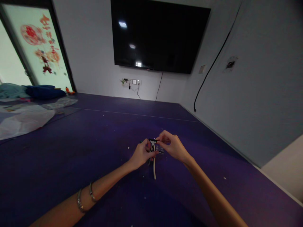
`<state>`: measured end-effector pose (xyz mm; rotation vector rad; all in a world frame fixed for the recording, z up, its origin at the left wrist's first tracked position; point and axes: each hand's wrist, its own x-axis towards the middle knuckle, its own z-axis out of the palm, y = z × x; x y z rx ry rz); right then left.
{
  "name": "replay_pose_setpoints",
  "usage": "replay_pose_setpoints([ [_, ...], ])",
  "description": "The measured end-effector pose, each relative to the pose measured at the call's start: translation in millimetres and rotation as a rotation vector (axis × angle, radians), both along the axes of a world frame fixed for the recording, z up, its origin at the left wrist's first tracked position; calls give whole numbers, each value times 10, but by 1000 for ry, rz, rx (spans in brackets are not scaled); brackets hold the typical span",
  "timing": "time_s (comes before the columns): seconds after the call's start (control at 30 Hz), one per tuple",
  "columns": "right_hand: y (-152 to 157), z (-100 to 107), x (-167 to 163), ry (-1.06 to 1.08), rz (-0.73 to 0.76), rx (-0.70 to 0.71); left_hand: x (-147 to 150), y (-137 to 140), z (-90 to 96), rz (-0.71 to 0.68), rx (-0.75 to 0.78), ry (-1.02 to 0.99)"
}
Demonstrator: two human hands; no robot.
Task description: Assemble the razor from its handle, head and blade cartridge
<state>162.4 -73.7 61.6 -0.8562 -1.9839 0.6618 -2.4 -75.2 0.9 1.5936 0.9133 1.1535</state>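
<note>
My left hand [142, 154] is closed around a small black and grey assembly, its kind too small to make out. From this assembly a short white cable [154, 170] hangs down over the purple surface. Just right of the cable, a clear or grey blocky part [160, 149] shows between my hands. The fingers of my right hand [172, 145] are pinched together at the upper right of the assembly. What lies between those fingertips is hidden. Two metal bangles circle my left forearm.
The purple tabletop [94, 170] carries scattered white scraps. Clear and white plastic sheets [30, 121] lie at left, with dark blue cloth [44, 91] behind. A black screen [158, 34] hangs on the wall above sockets [134, 82]. A black cable [208, 71] dangles at right.
</note>
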Motion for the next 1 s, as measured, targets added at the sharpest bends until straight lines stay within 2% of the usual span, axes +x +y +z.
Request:
replay_pose_setpoints([
  [0.23,35,6,19,127,-20,-94,-71,84,81,91,28,-61],
  [0.4,90,30,87,137,-106,-191,-128,160,177,166,24,-54],
  [0.53,92,-17,74,-46,-108,-248,-169,183,269,129,1,-95],
  [0.67,23,-86,-7,-281,-30,-304,-199,170,342,7,-42,-119],
  [0.87,-39,-217,-155,-365,7,-181,-190,117,399,-1,-58,-84],
  [1.0,-43,-285,-238,-344,4,-180,-172,107,415,-24,-45,-47],
])
